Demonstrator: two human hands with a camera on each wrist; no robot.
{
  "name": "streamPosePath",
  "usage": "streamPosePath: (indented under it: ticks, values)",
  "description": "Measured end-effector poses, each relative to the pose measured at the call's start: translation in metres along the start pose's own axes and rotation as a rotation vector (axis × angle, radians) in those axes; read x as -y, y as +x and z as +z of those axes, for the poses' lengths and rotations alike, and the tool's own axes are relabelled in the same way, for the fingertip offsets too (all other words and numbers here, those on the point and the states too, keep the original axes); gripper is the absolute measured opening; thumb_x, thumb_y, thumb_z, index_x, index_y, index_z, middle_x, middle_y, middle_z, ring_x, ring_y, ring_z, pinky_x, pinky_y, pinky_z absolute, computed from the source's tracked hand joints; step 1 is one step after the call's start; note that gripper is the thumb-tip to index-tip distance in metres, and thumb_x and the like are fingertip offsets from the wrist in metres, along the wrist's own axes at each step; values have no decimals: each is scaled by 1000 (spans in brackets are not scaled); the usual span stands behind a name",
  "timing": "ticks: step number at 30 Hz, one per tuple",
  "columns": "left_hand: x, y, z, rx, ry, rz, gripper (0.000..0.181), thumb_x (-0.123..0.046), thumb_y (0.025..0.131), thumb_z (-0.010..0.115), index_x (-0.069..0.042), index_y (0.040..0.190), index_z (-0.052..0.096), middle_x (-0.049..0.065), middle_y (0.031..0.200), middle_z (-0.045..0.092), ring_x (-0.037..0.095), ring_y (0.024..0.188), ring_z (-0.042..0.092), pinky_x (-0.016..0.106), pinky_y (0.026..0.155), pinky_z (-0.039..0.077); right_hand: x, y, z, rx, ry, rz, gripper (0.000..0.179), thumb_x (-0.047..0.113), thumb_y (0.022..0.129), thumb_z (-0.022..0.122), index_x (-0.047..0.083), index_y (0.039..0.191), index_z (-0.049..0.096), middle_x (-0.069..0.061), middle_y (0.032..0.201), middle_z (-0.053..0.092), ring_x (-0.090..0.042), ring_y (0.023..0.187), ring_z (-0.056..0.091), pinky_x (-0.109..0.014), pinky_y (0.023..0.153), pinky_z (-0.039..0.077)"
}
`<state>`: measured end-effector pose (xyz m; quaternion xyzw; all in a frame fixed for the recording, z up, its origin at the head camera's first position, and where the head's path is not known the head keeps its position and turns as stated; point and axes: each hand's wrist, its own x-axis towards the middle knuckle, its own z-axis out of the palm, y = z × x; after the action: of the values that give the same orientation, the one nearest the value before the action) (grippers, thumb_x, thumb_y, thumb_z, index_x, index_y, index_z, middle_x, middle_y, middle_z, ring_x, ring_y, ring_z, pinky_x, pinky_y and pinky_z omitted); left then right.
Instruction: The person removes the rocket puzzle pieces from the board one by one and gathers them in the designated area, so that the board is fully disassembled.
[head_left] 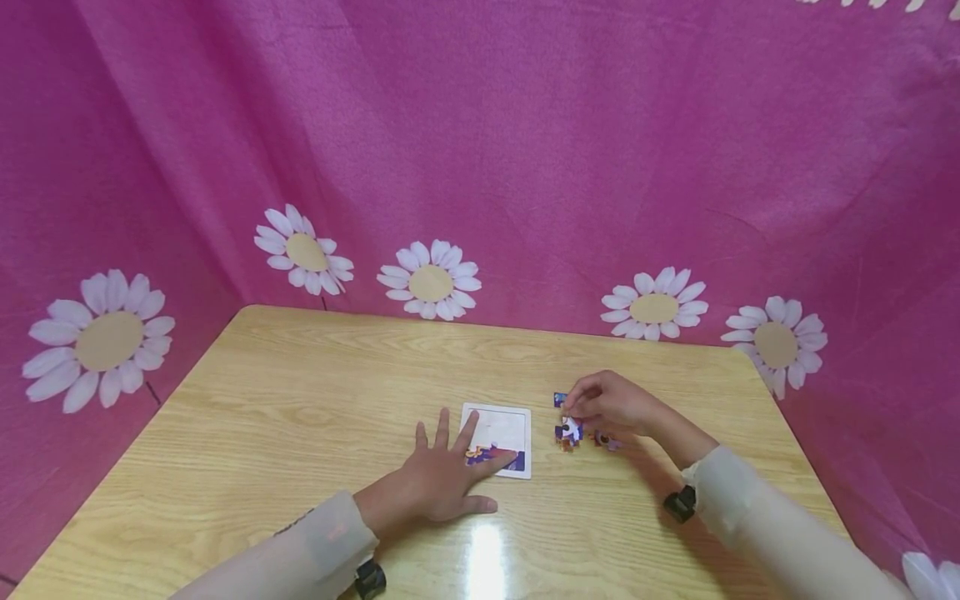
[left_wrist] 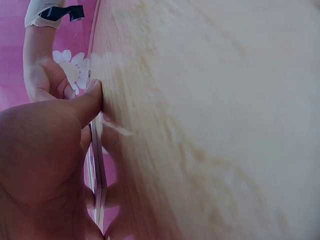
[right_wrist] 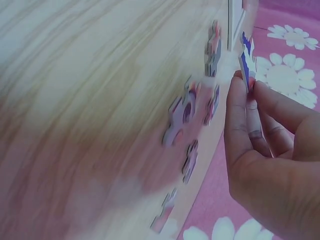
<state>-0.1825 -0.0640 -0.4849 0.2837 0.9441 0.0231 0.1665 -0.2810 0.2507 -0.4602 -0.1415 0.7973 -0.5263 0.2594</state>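
Note:
A square white puzzle tray (head_left: 527, 442) lies on the table, with colourful joined pieces (head_left: 517, 462) along its near edge. My left hand (head_left: 438, 477) is spread over the tray's left side, fingers straight and fingertips across its rim and pieces. In the left wrist view, the thumb (left_wrist: 93, 95) extends beside the tray's thin edge (left_wrist: 98, 167). Right of the tray, my right hand (head_left: 617, 405) pinches a blue and white puzzle piece (right_wrist: 245, 60) between thumb and fingertips, raised off the table. Several loose puzzle pieces (right_wrist: 181, 117) lie below that hand.
The wooden table (head_left: 300, 400) carries the tray and pieces near its middle. Behind it hangs a pink cloth (head_left: 517, 167) with white daisies, which also runs along both sides. A small blue piece (head_left: 560, 399) lies just beyond the right fingertips.

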Motion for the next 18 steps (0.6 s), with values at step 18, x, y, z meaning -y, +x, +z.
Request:
streamPosePath:
  ticks: [18]
  values:
    - [-1,-1,-3,17,-14,-11,70,-78,94,44,-63,156,15,14,174,0,61,151,0,81,112,11,-18,-30,-30,-48,17,25,22,-4,95,66,-19,112,65,-13,102,75,-13,87,69,-34,79,61]
